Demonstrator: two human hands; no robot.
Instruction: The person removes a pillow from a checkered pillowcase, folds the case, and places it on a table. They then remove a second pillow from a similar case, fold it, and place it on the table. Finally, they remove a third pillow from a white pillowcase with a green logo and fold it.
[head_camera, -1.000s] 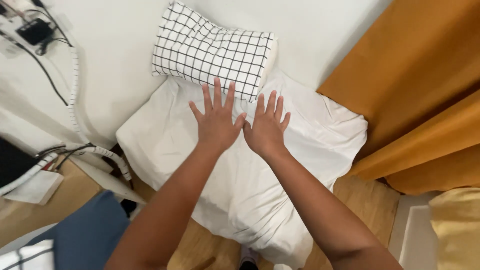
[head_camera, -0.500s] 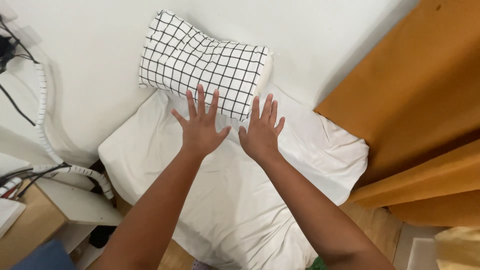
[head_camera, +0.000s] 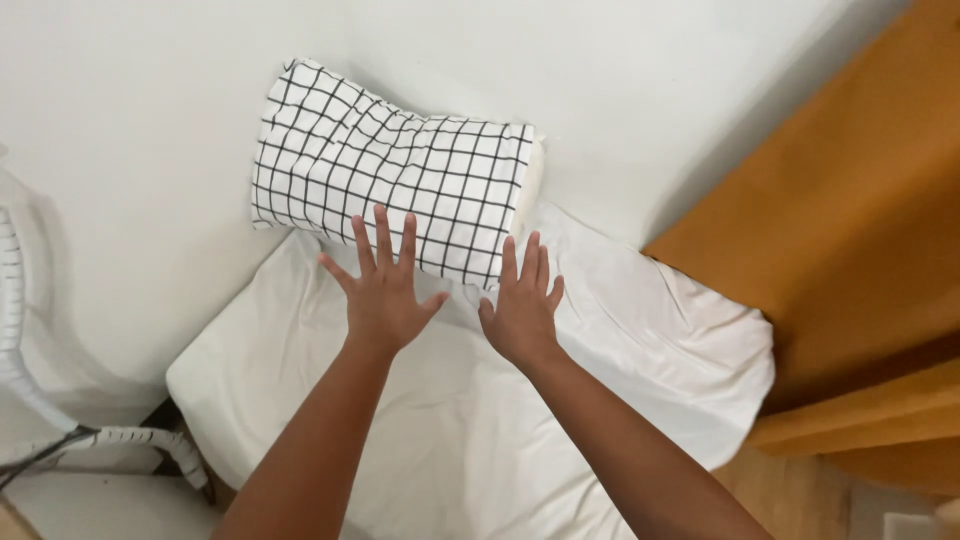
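Two flat hands at the near edge of a checked pillow on a white bed.

A white wall (head_camera: 150, 130) rises behind the bed, mustard-orange curtains (head_camera: 850, 250) hang at the right, and a white spiral-wrapped cable (head_camera: 120, 437) loops at the near left beside the mattress corner; nothing lies between the hands and the pillow. The checked pillow (head_camera: 395, 170), white with a thin black grid, plump and slightly creased, leans against the wall at the far end of the white sheet (head_camera: 480, 440), which is wrinkled. The left hand (head_camera: 382, 295) lies palm down with fingers spread, fingertips overlapping the pillow's near edge; the right hand (head_camera: 520, 310), also open and gripping nothing, rests just beside it on the sheet, fingertips at the pillow's near right corner.
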